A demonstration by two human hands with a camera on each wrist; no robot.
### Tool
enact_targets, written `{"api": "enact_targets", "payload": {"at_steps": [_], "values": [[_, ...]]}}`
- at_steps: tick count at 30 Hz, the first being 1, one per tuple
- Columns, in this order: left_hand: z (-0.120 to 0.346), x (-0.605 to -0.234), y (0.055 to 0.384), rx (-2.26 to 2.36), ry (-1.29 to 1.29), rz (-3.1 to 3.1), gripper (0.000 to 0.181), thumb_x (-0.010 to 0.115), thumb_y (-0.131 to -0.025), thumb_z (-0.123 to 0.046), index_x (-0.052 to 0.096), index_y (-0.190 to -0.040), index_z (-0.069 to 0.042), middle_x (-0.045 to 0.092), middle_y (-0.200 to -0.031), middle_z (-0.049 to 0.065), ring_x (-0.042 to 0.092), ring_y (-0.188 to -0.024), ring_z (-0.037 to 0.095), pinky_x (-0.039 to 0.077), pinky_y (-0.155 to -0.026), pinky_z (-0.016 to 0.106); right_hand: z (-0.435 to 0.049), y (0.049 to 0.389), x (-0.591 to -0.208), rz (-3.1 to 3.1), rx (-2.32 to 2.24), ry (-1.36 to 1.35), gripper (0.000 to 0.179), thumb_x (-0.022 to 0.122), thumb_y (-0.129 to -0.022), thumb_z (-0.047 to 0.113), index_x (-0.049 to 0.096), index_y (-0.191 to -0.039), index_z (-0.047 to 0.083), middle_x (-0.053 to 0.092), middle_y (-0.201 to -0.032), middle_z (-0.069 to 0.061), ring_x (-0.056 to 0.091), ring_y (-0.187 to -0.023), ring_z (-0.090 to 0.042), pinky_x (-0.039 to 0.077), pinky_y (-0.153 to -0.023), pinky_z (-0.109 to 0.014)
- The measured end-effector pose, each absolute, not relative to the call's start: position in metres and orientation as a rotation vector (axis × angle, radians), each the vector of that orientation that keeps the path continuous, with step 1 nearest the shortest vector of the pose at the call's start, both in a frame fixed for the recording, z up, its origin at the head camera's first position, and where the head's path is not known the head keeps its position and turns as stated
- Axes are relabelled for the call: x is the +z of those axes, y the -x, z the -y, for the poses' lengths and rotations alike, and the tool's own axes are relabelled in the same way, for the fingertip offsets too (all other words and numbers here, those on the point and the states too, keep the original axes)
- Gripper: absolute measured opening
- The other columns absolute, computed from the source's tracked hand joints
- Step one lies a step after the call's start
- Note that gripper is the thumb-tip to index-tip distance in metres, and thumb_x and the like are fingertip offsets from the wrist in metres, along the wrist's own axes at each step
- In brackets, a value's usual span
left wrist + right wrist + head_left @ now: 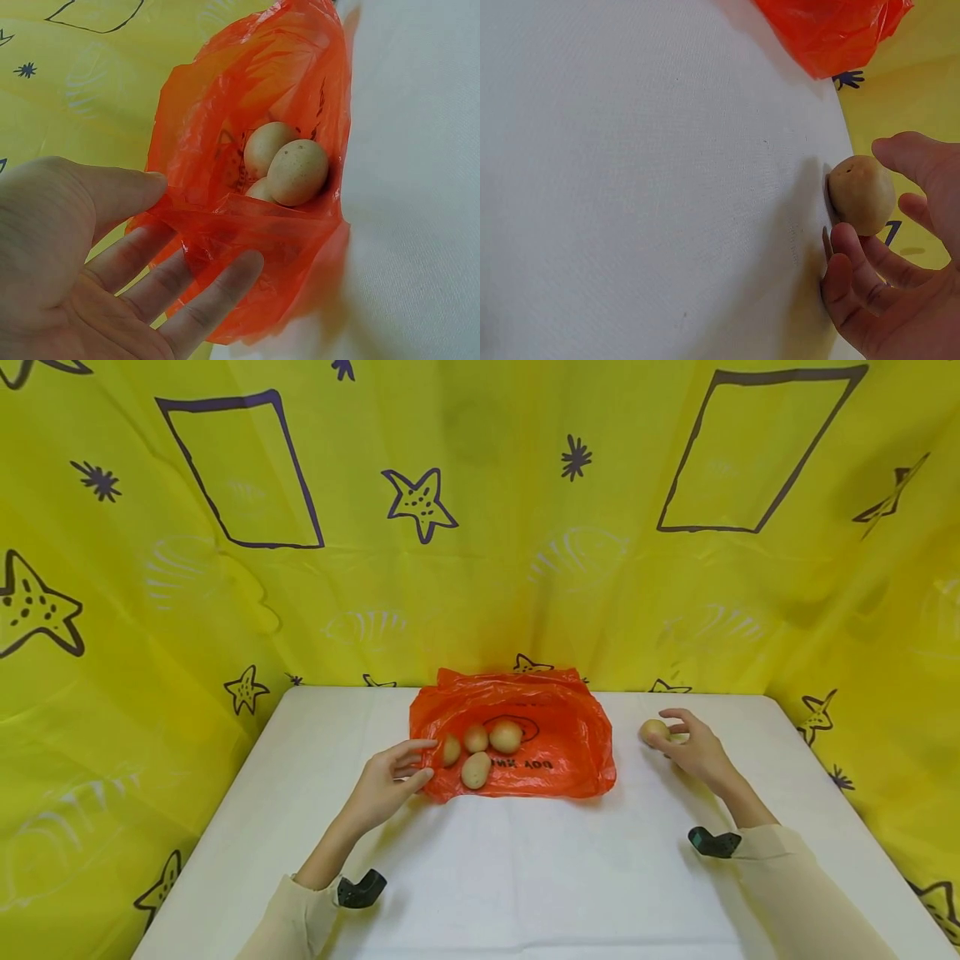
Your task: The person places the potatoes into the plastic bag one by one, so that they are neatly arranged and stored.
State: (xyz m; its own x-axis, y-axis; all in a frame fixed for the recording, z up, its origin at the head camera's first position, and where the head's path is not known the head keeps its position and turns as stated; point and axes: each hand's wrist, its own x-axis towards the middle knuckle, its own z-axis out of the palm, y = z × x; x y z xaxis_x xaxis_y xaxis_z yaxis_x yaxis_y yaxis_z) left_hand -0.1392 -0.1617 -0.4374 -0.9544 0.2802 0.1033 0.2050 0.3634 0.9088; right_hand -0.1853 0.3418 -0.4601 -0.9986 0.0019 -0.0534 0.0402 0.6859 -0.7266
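A red plastic bag [558, 768] lies on the table with its mouth toward me, several potatoes [506, 737] inside it. My left hand [390, 783] holds the bag's left edge, the thumb at the rim and the fingers against the outside. In the left wrist view, potatoes [298, 172] cluster in the open bag [202, 150] beyond that hand [97, 255]. To the right of the bag, my right hand [697, 750] has thumb and fingers around a single potato [654, 732]. The right wrist view shows this potato [862, 196] at the fingertips, close to the tabletop.
A white table [540, 868] carries everything. Yellow curtains [480, 577] with drawn stars and frames surround its back and sides. Each sleeve cuff has a dark wrist camera, one on the left [362, 889] and one on the right [714, 842].
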Motion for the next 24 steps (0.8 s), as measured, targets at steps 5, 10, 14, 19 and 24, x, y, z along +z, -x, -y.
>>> {"api": "enact_targets", "payload": {"at_steps": [5, 10, 14, 19, 24], "values": [[0.1615, -0.4375, 0.1391, 1.673, -0.462, -2.540, 0.041, 0.073, -0.094, -0.005, 0.066, -0.134, -0.011, 0.070, -0.126, 0.015, 0.071, -0.109, 0.034, 0.061, -0.085, 0.033, -0.3426, 0.1862, -0.4625, -2.829, -1.230, -0.044, 0.069, 0.070, -0.099, 0.034, 0.039, -0.150, -0.001, 0.050, -0.133, -0.040, 0.069, -0.087, -0.029, 0.055, -0.073, -0.029], [0.1610, -0.4364, 0.1386, 1.681, -0.459, -2.528, 0.041, 0.074, -0.094, -0.005, 0.066, -0.135, -0.011, 0.070, -0.126, 0.015, 0.071, -0.109, 0.034, 0.061, -0.085, 0.032, -0.3409, 0.1863, -0.4633, -2.827, -1.244, -0.060, 0.066, 0.070, -0.099, 0.032, 0.041, -0.148, -0.003, 0.052, -0.131, -0.039, 0.068, -0.082, -0.026, 0.055, -0.068, -0.028], [0.1610, -0.4361, 0.1385, 1.682, -0.464, -2.528, 0.041, 0.074, -0.094, -0.005, 0.066, -0.135, -0.010, 0.070, -0.125, 0.015, 0.071, -0.109, 0.034, 0.061, -0.084, 0.032, -0.3401, 0.1867, -0.4633, -2.839, -1.238, -0.065, 0.063, 0.070, -0.099, 0.031, 0.044, -0.145, -0.003, 0.054, -0.129, -0.039, 0.068, -0.080, -0.025, 0.055, -0.067, -0.027], [0.1616, -0.4365, 0.1389, 1.676, -0.464, -2.535, 0.041, 0.074, -0.094, -0.005, 0.066, -0.134, -0.010, 0.070, -0.124, 0.015, 0.072, -0.108, 0.033, 0.061, -0.084, 0.032, -0.3395, 0.1875, -0.4631, -2.848, -1.226, -0.077, 0.061, 0.070, -0.099, 0.030, 0.045, -0.144, -0.003, 0.055, -0.128, -0.038, 0.067, -0.080, -0.025, 0.054, -0.068, -0.028], [0.1615, -0.4359, 0.1388, 1.676, -0.465, -2.534, 0.041, 0.074, -0.094, -0.005, 0.066, -0.134, -0.010, 0.070, -0.124, 0.015, 0.072, -0.108, 0.033, 0.061, -0.084, 0.032, -0.3396, 0.1878, -0.4631, -2.852, -1.216, -0.076, 0.061, 0.070, -0.099, 0.030, 0.045, -0.144, -0.003, 0.055, -0.128, -0.039, 0.067, -0.081, -0.025, 0.054, -0.068, -0.029]]}}
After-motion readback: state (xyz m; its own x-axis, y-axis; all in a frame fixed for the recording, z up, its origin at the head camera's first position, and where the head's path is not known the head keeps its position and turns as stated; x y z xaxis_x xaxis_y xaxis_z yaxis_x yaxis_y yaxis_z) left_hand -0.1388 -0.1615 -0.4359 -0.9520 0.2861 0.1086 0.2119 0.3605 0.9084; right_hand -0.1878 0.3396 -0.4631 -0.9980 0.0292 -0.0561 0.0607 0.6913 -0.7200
